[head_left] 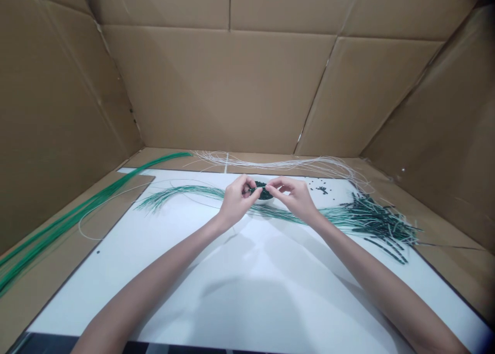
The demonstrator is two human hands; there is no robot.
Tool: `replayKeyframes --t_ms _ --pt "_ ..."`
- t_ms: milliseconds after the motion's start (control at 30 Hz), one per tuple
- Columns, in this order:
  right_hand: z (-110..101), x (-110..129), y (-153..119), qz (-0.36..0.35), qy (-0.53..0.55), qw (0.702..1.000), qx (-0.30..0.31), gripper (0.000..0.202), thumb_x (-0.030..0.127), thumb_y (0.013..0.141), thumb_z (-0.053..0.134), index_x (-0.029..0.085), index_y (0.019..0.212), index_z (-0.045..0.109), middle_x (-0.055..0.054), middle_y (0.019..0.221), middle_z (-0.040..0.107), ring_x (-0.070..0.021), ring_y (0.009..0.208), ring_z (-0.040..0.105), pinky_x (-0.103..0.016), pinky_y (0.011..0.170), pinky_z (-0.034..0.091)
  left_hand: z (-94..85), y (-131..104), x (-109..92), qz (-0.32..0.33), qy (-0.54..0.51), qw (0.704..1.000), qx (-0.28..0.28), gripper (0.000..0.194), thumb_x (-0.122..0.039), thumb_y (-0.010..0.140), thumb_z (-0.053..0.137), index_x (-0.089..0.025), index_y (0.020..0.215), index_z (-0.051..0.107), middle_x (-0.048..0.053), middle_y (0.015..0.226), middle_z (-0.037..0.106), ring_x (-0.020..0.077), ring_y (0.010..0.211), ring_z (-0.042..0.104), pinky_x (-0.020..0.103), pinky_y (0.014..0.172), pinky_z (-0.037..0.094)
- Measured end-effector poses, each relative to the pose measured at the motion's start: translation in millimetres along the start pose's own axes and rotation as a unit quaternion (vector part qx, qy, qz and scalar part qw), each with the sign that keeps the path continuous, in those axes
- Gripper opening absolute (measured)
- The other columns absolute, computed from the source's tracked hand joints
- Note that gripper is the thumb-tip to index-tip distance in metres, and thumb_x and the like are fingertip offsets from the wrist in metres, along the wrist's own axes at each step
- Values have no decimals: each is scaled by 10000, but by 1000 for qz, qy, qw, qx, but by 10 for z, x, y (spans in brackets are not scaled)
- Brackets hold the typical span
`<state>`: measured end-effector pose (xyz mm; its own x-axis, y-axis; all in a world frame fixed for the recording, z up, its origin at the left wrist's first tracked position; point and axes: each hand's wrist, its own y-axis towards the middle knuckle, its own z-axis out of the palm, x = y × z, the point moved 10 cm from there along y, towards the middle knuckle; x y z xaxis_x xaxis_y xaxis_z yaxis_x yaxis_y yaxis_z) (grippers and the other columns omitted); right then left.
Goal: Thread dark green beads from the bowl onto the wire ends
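Note:
My left hand (236,199) is closed in a pinch over a small white bowl (265,202) of dark green beads (261,183). A thin pale wire appears between its fingertips, pointing toward my right hand (294,194). The right thumb and forefinger are pinched together close to the wire's end, and whatever small thing they hold is too tiny to make out. Under both hands runs a bundle of green wires (209,191). Its right end carries dark beaded strands (375,217) in a dense heap.
Loose dark beads (322,190) lie right of the bowl on the white board (162,271). Long green wires (96,202) stretch along the left side. White wires (270,164) lie at the back. Cardboard walls (232,85) enclose the back and sides.

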<state>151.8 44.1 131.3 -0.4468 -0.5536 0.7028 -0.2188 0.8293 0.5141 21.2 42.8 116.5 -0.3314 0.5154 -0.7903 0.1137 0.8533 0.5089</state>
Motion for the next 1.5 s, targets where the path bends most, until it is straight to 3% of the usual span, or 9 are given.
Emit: replayKeyframes --t_ms 133,300,367,467,567,867,1133,1267,1500 --pt "16 -104 18 27 26 999 23 222 366 746 554 157 745 627 -49 740 655 -148 647 590 -260 606 468 41 25 17 0 4 1000 28 136 -277 771 535 -166 834 582 -10 706 590 72 554 450 187 547 361" --pt "80 -340 177 40 60 997 36 310 349 832 412 172 1036 566 -59 877 656 -143 725 604 -278 680 471 -60 48 7 21 64 998 -12 141 -245 776 516 -156 730 614 -3 688 612 75 539 424 195 546 347" --pt "275 -457 269 33 -38 994 99 239 289 791 477 170 941 619 -59 880 664 -156 767 601 -274 708 451 -93 48 41 11 75 997 -25 124 -234 758 528 -152 718 612 -6 676 609 70 508 389 193 522 335" --pt "721 -636 294 12 -172 950 261 140 168 658 587 174 771 670 -22 720 668 -146 641 584 -234 611 420 -106 48 101 -2 79 996 -30 114 -228 745 535 -149 708 608 -9 677 609 65 494 368 189 508 329" --pt "896 -683 318 -19 -244 922 300 111 134 640 571 179 630 672 6 575 628 -119 545 544 -204 544 373 -113 57 161 -11 76 997 -31 125 -231 747 531 -149 702 612 -5 685 616 67 502 381 188 510 334" --pt "689 -601 324 -8 -259 939 227 216 203 784 467 204 805 681 -52 795 690 -164 706 598 -220 625 376 -122 63 255 -25 69 996 -44 135 -245 734 549 -156 733 650 17 722 648 80 523 424 199 507 346" --pt "385 -574 218 43 59 993 97 253 343 773 501 159 840 661 -47 750 683 -167 740 619 -281 715 455 -186 75 236 -23 74 995 -68 119 -245 716 572 -153 710 647 -3 665 622 70 508 397 193 500 338" --pt "256 -488 122 92 193 975 61 266 385 666 624 161 800 679 -45 743 686 -169 710 616 -305 696 477 -243 58 23 20 71 993 -88 105 -239 725 571 -159 704 637 -16 624 581 67 500 379 192 499 331" --pt "92 -207 49 87 256 962 40 141 304 624 688 192 708 701 -24 731 678 -138 675 586 -279 660 470 -297 -74 -483 115 70 985 -105 85 -209 759 553 -171 729 623 -14 630 566 74 533 399 201 527 352"
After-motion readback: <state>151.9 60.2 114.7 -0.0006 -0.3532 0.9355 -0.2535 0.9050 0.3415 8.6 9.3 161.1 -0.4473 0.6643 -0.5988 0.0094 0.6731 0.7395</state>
